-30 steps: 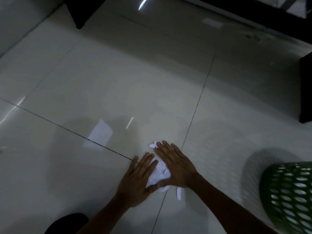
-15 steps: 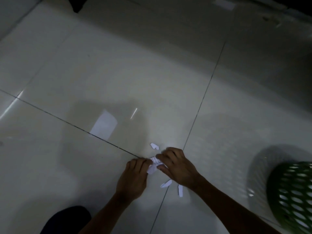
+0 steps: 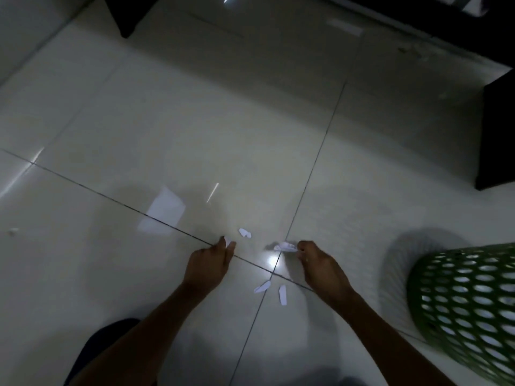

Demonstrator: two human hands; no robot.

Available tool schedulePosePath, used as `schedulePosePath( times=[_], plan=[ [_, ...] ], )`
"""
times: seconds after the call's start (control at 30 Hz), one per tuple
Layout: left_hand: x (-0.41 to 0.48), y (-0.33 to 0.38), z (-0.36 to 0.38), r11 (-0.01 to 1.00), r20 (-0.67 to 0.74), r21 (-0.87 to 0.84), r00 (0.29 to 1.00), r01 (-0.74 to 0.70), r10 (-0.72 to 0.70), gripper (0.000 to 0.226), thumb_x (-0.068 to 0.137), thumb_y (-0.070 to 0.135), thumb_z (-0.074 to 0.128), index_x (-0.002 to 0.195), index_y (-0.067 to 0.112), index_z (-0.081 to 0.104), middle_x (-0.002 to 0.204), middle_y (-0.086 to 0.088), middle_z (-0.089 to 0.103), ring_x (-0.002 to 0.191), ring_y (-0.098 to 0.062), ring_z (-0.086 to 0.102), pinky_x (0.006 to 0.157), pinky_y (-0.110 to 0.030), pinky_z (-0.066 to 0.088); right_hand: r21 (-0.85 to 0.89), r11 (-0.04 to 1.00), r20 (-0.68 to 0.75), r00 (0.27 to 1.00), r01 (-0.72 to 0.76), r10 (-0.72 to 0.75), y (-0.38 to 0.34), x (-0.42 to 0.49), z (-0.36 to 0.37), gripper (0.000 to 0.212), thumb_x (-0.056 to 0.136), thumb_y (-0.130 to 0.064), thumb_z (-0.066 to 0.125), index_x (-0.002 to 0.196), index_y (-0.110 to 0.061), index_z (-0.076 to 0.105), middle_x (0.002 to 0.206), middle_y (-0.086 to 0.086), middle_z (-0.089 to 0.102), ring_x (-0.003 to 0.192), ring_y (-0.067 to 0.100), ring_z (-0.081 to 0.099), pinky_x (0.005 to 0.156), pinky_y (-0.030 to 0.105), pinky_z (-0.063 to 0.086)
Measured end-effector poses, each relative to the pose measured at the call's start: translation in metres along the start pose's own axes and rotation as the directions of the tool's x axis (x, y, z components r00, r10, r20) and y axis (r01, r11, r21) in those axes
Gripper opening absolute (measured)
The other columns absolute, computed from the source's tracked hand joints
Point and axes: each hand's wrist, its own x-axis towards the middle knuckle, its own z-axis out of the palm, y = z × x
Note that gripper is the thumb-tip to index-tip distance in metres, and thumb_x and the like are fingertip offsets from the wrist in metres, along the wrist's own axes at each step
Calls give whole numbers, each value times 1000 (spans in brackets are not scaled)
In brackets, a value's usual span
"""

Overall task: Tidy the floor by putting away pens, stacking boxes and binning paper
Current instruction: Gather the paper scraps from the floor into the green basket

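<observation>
Paper scraps lie torn and scattered on the glossy pale tiled floor (image 3: 195, 121), near the spot where two dark grout lines cross. A green lattice basket (image 3: 468, 302) stands at the right edge, well apart from the scraps, casting a round shadow to its left. Dark furniture (image 3: 496, 135) fills the upper right, and another dark piece (image 3: 125, 12) sits at the top left. Both bare forearms reach in from below, the hands apart from each other. The left hand (image 3: 207, 264) has its fingers curled and pinches a small white scrap (image 3: 229, 242) at its fingertips, right over a grout line. The right hand (image 3: 320, 267), also curled, grips a crumpled white wad (image 3: 284, 247) that sticks out to its left. Between and just above the hands lies one loose scrap (image 3: 244, 232). Nearer the person, two more strips (image 3: 262, 287) (image 3: 282, 294) lie side by side at the grout crossing. A tiny white bit (image 3: 12, 232) sits far off to the left
</observation>
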Motion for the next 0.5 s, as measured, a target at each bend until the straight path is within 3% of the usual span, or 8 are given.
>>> schedulePosePath(
  times=[0.07, 0.17, 0.2, 0.3, 0.33, 0.4, 0.5],
  plan=[
    [14, 5, -13, 1000, 87, 10, 996, 29, -30, 56, 102, 48, 16, 84, 12, 55, 42, -4, 56, 31, -22, 55, 32, -21, 41, 35, 999, 87, 996, -35, 32, -6, -19, 2, 32, 101, -26, 36, 128, -15, 51, 122, -4, 63, 107, 17, 62, 82, 23, 43],
    [34, 14, -20, 992, 217, 62, 969, 109, -120, 72, 92, 67, 16, 87, 9, 58, 48, -6, 62, 37, -24, 60, 36, -23, 44, 190, 968, 200, 972, -164, 125, -22, -31, 12, 22, 95, -40, 53, 117, -39, 50, 102, -42, 58, 101, -12, 56, 78, 16, 39],
    [40, 18, -22, 990, 261, 79, 956, 119, -135, 79, 88, 72, 16, 92, 7, 60, 55, -9, 66, 45, -25, 65, 41, -25, 47, 192, 965, 230, 964, -177, 131, -24, -31, 18, 31, 89, -48, 58, 118, -40, 49, 103, -40, 60, 100, -9, 59, 78, 18, 41],
    [53, 26, -15, 984, 274, 124, 949, 126, -156, 82, 82, 77, 30, 120, 7, 52, 92, -12, 71, 82, -27, 71, 68, -32, 54, 95, 969, 332, 925, -229, 187, -20, -35, 39, 66, 81, -59, 63, 135, -27, 42, 129, -9, 60, 113, 17, 61, 87, 24, 46],
    [56, 28, -13, 981, 254, 160, 956, 108, -146, 81, 81, 76, 34, 119, 8, 54, 92, -9, 72, 81, -24, 71, 68, -30, 54, 91, 966, 339, 920, -241, 198, -18, -37, 44, 70, 80, -57, 65, 137, -25, 41, 133, -5, 58, 115, 19, 60, 89, 25, 46],
    [59, 30, -11, 972, 282, 229, 951, 62, -127, 69, 79, 73, 41, 98, 12, 66, 67, -3, 71, 57, -18, 69, 51, -24, 53, 136, 956, 321, 924, -261, 207, -14, -40, 48, 68, 82, -54, 64, 138, -23, 41, 136, -4, 56, 119, 18, 58, 94, 25, 44],
    [55, 27, 0, 964, 263, 267, 963, -9, -64, 39, 69, 54, 75, 79, 16, 69, 44, -2, 61, 35, -18, 60, 36, -19, 42, 150, 962, 282, 943, -228, 179, -11, -45, 48, 66, 86, -61, 49, 134, -16, 51, 130, 0, 60, 117, 16, 59, 95, 16, 38]
  ],
)
